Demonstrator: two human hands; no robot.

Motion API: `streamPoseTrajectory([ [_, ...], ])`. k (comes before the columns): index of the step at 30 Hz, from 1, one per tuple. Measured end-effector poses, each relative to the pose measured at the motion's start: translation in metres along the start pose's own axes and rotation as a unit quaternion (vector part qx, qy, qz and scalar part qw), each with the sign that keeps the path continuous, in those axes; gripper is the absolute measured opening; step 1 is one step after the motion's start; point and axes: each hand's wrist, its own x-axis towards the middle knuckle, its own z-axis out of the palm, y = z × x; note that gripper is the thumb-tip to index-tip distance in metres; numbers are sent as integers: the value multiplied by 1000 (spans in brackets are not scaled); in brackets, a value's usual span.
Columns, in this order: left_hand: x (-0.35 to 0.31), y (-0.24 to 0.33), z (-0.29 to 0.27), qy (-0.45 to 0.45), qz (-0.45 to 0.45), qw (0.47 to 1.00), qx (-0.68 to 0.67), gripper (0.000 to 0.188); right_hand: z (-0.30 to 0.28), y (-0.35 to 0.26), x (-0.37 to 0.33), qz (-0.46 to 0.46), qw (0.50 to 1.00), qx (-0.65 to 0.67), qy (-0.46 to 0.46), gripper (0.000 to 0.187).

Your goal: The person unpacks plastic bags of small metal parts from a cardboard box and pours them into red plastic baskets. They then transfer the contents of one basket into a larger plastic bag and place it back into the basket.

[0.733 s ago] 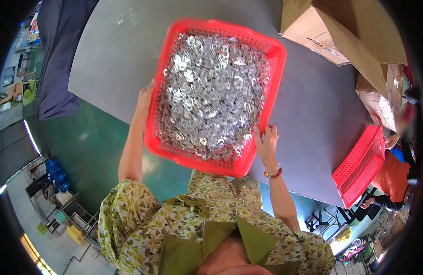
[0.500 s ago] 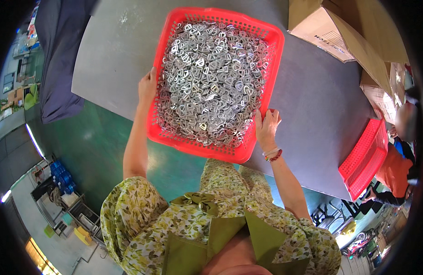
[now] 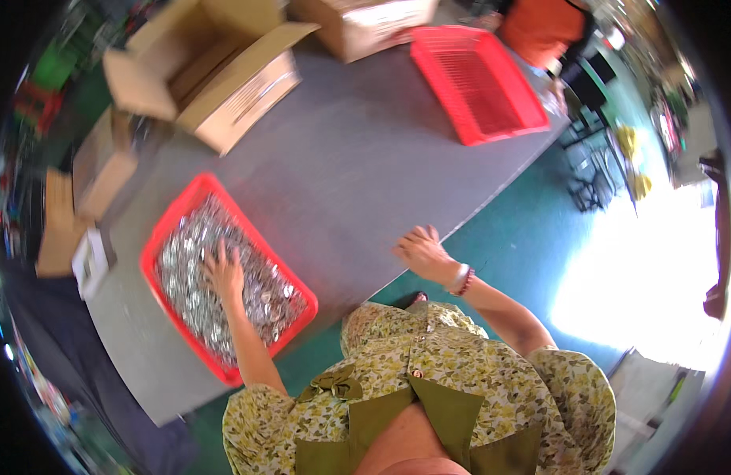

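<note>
A red perforated plastic basket (image 3: 262,242) sits at the left of the grey table, filled with small silver metal buckles (image 3: 183,257), rounded-triangular in outline. My left hand (image 3: 225,277) lies on top of the buckles with its fingers spread, and I see nothing gripped in it. By the table's front edge my right hand (image 3: 426,255) hovers apart from the basket. Its fingers are loosely bent and somewhat apart, with nothing in them. A beaded bracelet circles the right wrist.
A second red basket (image 3: 500,103) stands at the table's far right, near a person in orange (image 3: 543,32). An open cardboard box (image 3: 243,103) and another carton (image 3: 369,28) stand along the back. The grey table (image 3: 357,166) has its front edge near my body.
Both hands held the filled basket before. My right hand has let go and moved away; my left has shifted from the rim onto the buckles. The view has swung right.
</note>
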Motion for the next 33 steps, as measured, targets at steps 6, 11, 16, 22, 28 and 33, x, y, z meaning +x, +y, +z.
streamPoseTrajectory([
  [6, 23, -55, 16, -5, -29, 993, 115, 54, 69, 77, -252, 434, 894, 78, -83, 28],
  [11, -5, -23, -22, 212, -80, 973, -38, 66, 169, 71, -409, 571, 799, 150, -119, 39],
  [16, 19, 91, -35, 172, 201, 948, -176, 51, 151, 125, -359, 556, 805, 208, -15, 39],
  [22, -4, 341, -43, -216, 184, 855, -434, 79, 43, 274, -248, 441, 852, 181, 215, 37],
  [28, -1, 544, 19, -214, 123, 881, -403, 104, -8, 319, -300, 452, 795, 271, 300, 30],
  [33, 12, 605, 107, -167, 120, 794, -572, 71, 145, 288, -470, 535, 841, -27, 78, 14],
])
